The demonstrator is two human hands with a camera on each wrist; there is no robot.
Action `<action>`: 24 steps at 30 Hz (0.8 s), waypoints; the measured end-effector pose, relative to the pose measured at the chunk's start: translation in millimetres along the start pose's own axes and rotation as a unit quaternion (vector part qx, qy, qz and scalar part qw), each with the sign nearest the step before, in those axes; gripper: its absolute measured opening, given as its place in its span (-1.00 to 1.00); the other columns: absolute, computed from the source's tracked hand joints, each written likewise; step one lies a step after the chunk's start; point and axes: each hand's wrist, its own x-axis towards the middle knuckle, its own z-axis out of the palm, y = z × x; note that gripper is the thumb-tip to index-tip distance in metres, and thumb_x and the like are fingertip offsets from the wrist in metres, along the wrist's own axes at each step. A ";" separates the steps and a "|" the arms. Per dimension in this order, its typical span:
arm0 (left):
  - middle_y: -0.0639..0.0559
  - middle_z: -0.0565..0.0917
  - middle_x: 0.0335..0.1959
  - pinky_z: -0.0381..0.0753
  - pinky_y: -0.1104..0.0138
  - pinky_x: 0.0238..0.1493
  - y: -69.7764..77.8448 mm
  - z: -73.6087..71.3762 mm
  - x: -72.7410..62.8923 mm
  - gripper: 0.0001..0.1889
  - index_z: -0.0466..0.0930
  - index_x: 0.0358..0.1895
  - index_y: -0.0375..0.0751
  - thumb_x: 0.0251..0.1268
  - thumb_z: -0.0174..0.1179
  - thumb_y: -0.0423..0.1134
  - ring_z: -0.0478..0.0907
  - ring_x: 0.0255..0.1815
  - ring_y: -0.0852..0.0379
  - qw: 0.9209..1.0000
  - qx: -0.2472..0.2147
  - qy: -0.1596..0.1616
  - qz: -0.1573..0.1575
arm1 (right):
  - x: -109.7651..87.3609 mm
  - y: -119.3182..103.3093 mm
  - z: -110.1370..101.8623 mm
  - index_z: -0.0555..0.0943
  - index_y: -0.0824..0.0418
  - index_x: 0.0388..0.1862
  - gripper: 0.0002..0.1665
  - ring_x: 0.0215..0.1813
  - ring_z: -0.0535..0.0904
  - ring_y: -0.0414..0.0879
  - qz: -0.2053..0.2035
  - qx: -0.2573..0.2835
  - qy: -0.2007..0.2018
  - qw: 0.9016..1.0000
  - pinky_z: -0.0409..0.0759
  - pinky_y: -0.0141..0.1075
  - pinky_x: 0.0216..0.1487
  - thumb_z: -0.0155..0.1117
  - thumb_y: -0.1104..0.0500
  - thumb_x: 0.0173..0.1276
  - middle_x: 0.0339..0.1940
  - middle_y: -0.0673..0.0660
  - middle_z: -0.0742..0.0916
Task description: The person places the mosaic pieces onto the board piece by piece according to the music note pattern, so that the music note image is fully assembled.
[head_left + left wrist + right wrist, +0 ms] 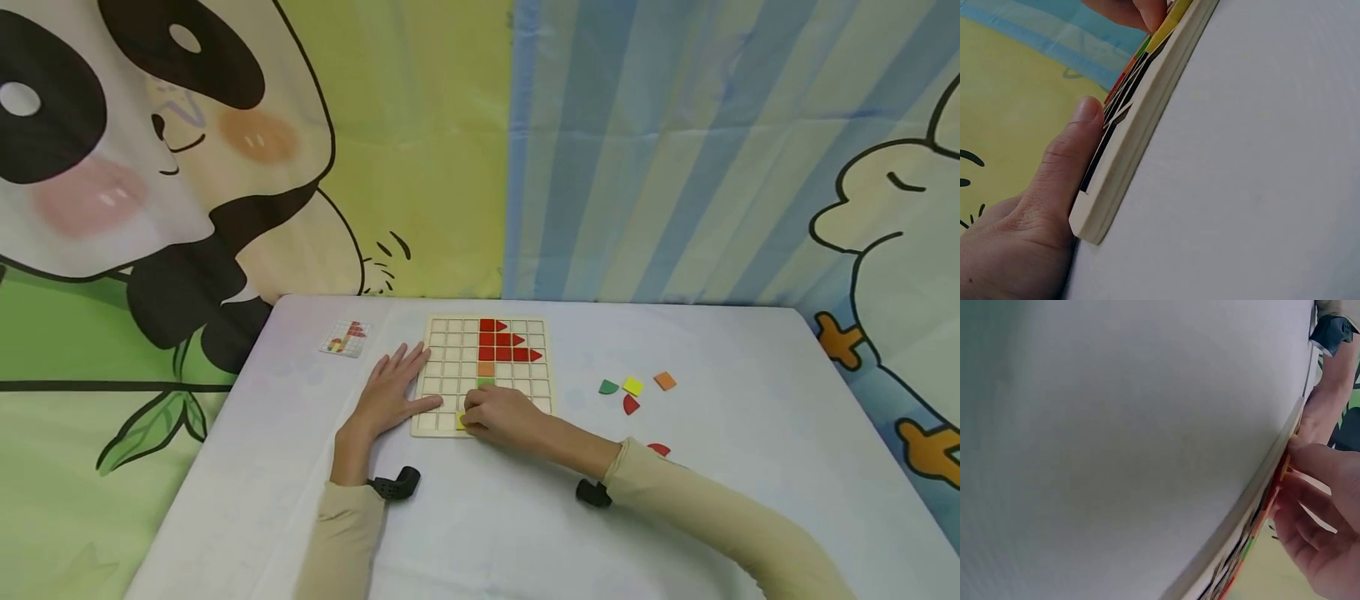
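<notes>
A pale wooden grid board [442,358] lies on the table. Red squares and triangles [498,340] fill part of its upper rows, with an orange square [486,368] and a green piece [486,382] below them. My left hand [390,396] rests along the board's left edge, fingers straight, its thumb [1063,150] across the near-left corner. At the near rows, my right hand [506,417] has its fingers curled and pinches a yellow tile [1169,22] at the board's near edge. The hand hides most of that tile and the cells around it.
Loose pieces lie right of the board: a green quarter-round [608,387], a yellow square [632,386], an orange square [664,381] and a red quarter-round [631,404]. Another red piece [659,448] shows beside the right sleeve. A printed pattern card [346,338] lies at the back left.
</notes>
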 end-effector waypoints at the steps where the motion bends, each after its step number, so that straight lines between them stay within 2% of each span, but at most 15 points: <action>1: -0.08 0.11 0.70 -0.17 -0.17 0.68 -0.1 -0.8 0.1 0.01 0.15 0.65 -0.14 0.26 0.37 0.24 -0.09 0.73 -0.21 1.000 0.001 0.001 0.000 | 0.7 -0.4 0.5 0.84 0.00 -0.25 -0.92 -0.18 0.58 -0.14 0.000 -0.002 -0.001 1.000 0.59 -0.50 -0.25 0.45 0.16 0.40 -0.21 -0.04 0.76; 4: -0.07 0.11 0.70 -0.17 -0.17 0.68 -0.6 -2.0 0.0 0.01 0.14 0.65 -0.14 0.25 0.36 0.24 -0.09 0.73 -0.21 1.000 0.003 -0.001 0.001 | -0.9 -4.0 -1.2 0.83 0.03 -0.17 -0.91 -0.08 0.60 -0.11 -0.010 -0.019 -0.006 1.000 0.64 -0.45 -0.13 0.44 0.13 0.41 -0.12 -0.01 0.77; 6: -0.07 0.10 0.70 -0.18 -0.17 0.68 -1.1 -1.7 0.0 0.01 0.13 0.66 -0.14 0.25 0.36 0.24 -0.10 0.74 -0.21 1.000 0.002 -0.002 0.002 | -6.0 -7.7 -3.4 0.81 0.04 -0.06 -0.82 0.03 0.61 -0.07 -0.018 -0.034 -0.012 0.999 0.67 -0.39 0.01 0.44 0.08 0.41 -0.03 0.01 0.77; 8: -0.07 0.10 0.70 -0.19 -0.18 0.68 -1.2 -1.1 0.2 0.02 0.13 0.66 -0.14 0.25 0.36 0.25 -0.11 0.74 -0.21 1.000 0.002 -0.001 0.002 | -15.6 -11.8 -7.6 0.77 0.03 0.07 -0.71 0.16 0.62 -0.03 -0.016 -0.051 -0.016 0.998 0.68 -0.30 0.16 0.44 0.04 0.41 0.08 0.04 0.76; 11: -0.08 0.10 0.71 -0.20 -0.17 0.69 0.8 -1.0 0.8 0.02 0.12 0.66 -0.14 0.25 0.36 0.24 -0.11 0.74 -0.21 1.000 -0.001 0.000 0.003 | -38.2 -11.1 -17.4 0.72 0.02 0.20 -0.59 0.28 0.60 0.02 0.012 -0.033 -0.024 0.999 0.67 -0.19 0.26 0.45 0.03 0.40 0.20 0.07 0.74; 15: -0.08 0.09 0.71 -0.20 -0.17 0.69 2.3 -1.9 1.4 0.02 0.12 0.66 -0.15 0.25 0.36 0.24 -0.12 0.74 -0.21 1.000 -0.003 -0.002 0.002 | -79.0 10.4 -31.6 0.73 0.11 0.18 -0.56 0.26 0.62 0.07 0.073 -0.001 -0.012 0.997 0.71 -0.13 0.20 0.51 0.10 0.33 0.19 0.13 0.75; 18: -0.07 0.09 0.71 -0.20 -0.17 0.69 0.0 -1.1 1.2 0.02 0.13 0.66 -0.15 0.25 0.35 0.25 -0.11 0.74 -0.21 1.000 -0.001 -0.001 0.001 | -112.5 37.7 -36.5 0.76 0.20 0.11 -0.59 0.17 0.66 0.11 0.128 -0.010 0.019 0.992 0.75 -0.11 0.08 0.55 0.19 0.28 0.11 0.19 0.77; 21: -0.07 0.09 0.71 -0.20 -0.17 0.69 -2.0 0.0 0.8 0.02 0.13 0.66 -0.14 0.25 0.35 0.26 -0.11 0.74 -0.20 1.000 0.003 -0.001 0.000 | -142.9 64.9 -39.6 0.77 0.25 0.05 -0.65 0.14 0.67 0.18 0.201 -0.015 0.040 0.979 0.77 -0.05 -0.01 0.52 0.26 0.28 0.08 0.24 0.78; 24: -0.08 0.10 0.71 -0.20 -0.17 0.68 -2.7 1.7 0.9 0.02 0.14 0.65 -0.15 0.25 0.36 0.25 -0.11 0.74 -0.21 1.000 -0.001 0.000 0.001 | -165.3 87.9 -43.5 0.79 0.28 -0.01 -0.73 0.12 0.66 0.24 0.276 0.002 0.038 0.961 0.77 0.02 -0.04 0.48 0.29 0.31 0.06 0.28 0.78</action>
